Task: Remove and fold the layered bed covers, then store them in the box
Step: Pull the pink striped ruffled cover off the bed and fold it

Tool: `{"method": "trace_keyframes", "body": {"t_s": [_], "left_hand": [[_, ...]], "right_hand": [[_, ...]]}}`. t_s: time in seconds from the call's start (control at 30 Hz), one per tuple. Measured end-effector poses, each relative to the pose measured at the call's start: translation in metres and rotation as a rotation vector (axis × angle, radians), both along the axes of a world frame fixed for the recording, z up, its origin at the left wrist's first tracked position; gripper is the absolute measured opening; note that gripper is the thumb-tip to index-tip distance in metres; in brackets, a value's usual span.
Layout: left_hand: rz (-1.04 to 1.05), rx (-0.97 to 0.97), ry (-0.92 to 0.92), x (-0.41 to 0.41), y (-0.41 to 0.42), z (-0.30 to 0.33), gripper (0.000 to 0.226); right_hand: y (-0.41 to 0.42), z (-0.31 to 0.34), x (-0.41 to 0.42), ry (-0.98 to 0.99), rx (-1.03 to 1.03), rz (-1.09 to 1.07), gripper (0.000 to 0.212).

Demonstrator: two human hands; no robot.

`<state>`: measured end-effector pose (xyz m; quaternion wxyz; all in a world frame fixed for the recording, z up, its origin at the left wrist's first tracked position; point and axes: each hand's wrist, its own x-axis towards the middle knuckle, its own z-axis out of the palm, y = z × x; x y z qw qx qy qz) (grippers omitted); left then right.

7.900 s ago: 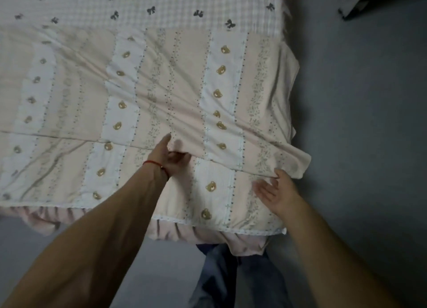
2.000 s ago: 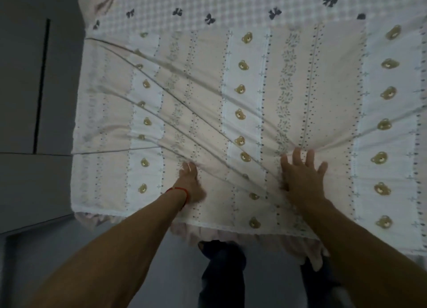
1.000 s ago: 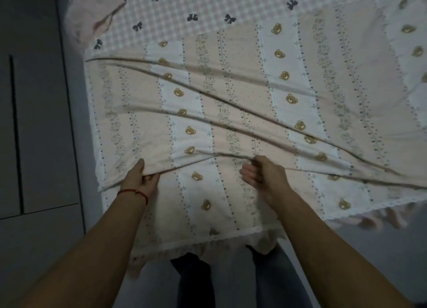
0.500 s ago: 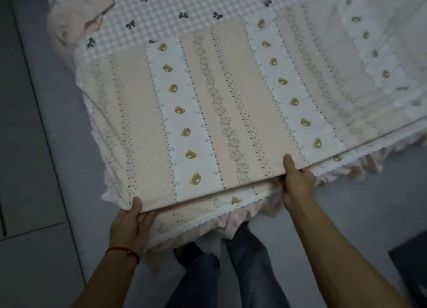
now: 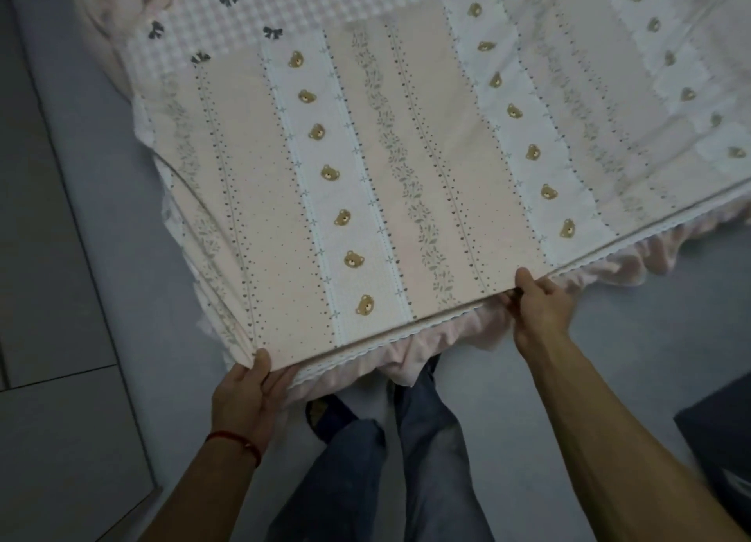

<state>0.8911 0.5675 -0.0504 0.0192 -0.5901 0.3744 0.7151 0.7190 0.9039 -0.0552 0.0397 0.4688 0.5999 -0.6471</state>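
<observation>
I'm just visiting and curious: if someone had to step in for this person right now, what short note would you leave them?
Left hand: grips the near left corner of the bear-striped cover, thumb on top.
Right hand: grips the same near edge further right.
The cover lies folded over itself on the bed, its near edge lined up with the lace edge of the layer beneath. The checked bow-print sheet beyond it is on the bed, not folded.
Done: at least one fold of the striped cover.
Left: finish folding it, take off and fold the other layers, and store them all. No box is clearly in view.
</observation>
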Motion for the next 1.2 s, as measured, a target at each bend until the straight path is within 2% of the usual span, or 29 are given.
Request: {"method": "trace_keyframes", "body": {"t_s": [0.1, 0.2, 0.27, 0.33, 0.57, 0.67, 0.77, 0.87, 1.0, 1.1, 1.2], "left_hand": [[0.018, 0.012, -0.019, 0.001, 0.009, -0.01, 0.032], [0.027, 0.009, 0.01, 0.003, 0.012, -0.016, 0.024], [0.027, 0.005, 0.021, 0.005, 0.012, -0.015, 0.018], [0.01, 0.008, 0.041, 0.006, 0.011, -0.017, 0.022], [0.009, 0.195, -0.066, -0.01, -0.016, -0.032, 0.016], [0.102, 0.173, -0.049, -0.023, -0.038, -0.024, 0.027], [0.313, 0.178, 0.058, -0.036, -0.075, -0.023, 0.045], [0.383, 0.134, 0.096, -0.041, -0.102, -0.021, 0.032], [0.504, 0.032, 0.143, 0.005, -0.098, -0.016, 0.018], [0.594, 0.063, 0.121, 0.056, -0.072, -0.03, 0.019], [0.644, 0.12, 0.026, 0.077, -0.051, -0.045, 0.026]], "right_hand": [[0.005, -0.004, 0.007, -0.049, -0.062, -0.009, 0.013], [0.011, 0.0, 0.006, -0.032, -0.028, 0.039, 0.005], [0.012, 0.002, 0.011, -0.022, 0.004, 0.045, 0.01], [0.012, -0.003, 0.017, -0.077, 0.028, 0.057, 0.015], [-0.032, -0.002, 0.032, -0.124, 0.027, 0.206, 0.028], [-0.068, 0.0, 0.051, -0.133, -0.123, 0.295, 0.026], [-0.105, 0.001, 0.067, -0.167, -0.283, 0.384, 0.029], [-0.134, 0.007, 0.074, -0.209, -0.405, 0.406, 0.033], [-0.152, 0.011, 0.075, -0.186, -0.414, 0.434, 0.027], [-0.151, 0.013, 0.079, -0.222, -0.414, 0.428, 0.019], [-0.147, 0.009, 0.084, -0.274, -0.372, 0.449, 0.016]]}}
